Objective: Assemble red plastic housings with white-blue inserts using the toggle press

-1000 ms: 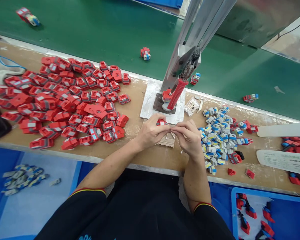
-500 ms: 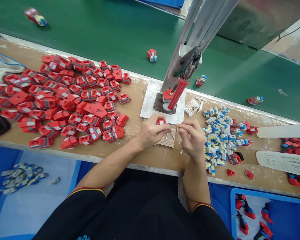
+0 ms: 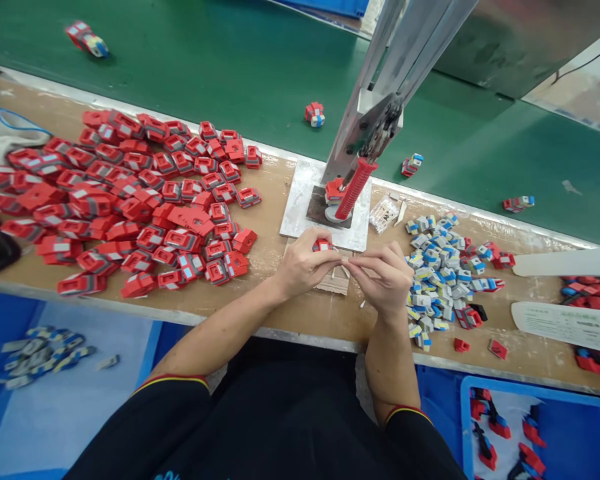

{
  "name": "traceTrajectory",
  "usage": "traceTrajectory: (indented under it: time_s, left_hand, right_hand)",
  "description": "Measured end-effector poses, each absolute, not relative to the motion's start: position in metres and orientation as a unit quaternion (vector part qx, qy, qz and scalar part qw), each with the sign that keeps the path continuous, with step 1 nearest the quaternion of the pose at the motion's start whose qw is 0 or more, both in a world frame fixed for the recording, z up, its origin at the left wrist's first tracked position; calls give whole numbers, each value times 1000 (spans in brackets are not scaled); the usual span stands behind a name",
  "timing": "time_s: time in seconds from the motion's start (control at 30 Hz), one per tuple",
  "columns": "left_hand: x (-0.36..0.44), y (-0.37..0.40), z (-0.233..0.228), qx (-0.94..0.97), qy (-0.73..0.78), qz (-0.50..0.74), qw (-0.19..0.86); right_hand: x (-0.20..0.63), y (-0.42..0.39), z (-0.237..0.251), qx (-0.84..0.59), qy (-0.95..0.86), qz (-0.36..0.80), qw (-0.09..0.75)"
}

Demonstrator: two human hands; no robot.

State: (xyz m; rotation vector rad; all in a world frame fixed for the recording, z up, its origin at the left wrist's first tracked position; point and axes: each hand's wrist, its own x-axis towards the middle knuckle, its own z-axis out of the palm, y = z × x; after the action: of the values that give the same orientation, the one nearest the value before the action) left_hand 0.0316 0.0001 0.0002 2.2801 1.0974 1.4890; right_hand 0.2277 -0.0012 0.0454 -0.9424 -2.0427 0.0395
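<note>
My left hand (image 3: 307, 263) is closed around a small red toy vehicle part (image 3: 323, 245), which shows above its fingers. Close beside it, my right hand (image 3: 386, 273) is pinched, its fingertips meeting those of the left hand; whatever thin thing lies between them is too small to make out. Beneath the hands is a piece of corrugated cardboard (image 3: 334, 285) with cotton swabs on it. Just beyond stands a hand press with a red handle (image 3: 359, 188) and a red part (image 3: 335, 191) on its base plate (image 3: 293, 213).
Many red vehicle bodies (image 3: 130, 207) are heaped on the left. A pile of white, blue and yellow parts (image 3: 435, 267) lies on the right, near a bag of cotton swabs (image 3: 384, 213). Toys ride a green conveyor belt (image 3: 205, 60) behind. A blue tray (image 3: 575, 427) is at lower right.
My right hand has moved left, bringing its fingertips to those of my left hand. The left hand stays nearly in place. Toys on the conveyor belt have shifted right.
</note>
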Motion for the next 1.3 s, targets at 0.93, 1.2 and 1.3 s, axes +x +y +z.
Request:
traceTrajectory:
  time_s: [0.93,1.2,1.3]
  left_hand:
    - [31,0,1,766,362,520,108]
    - [31,0,-1,767,367,517,97]
    - [32,0,0,765,369,519,95]
  right_hand:
    - [232,0,48,-363,-828,115,411]
    - [238,-2,51,-373,-804,145,440]
    - [238,-3,52,-385,-794,161,442]
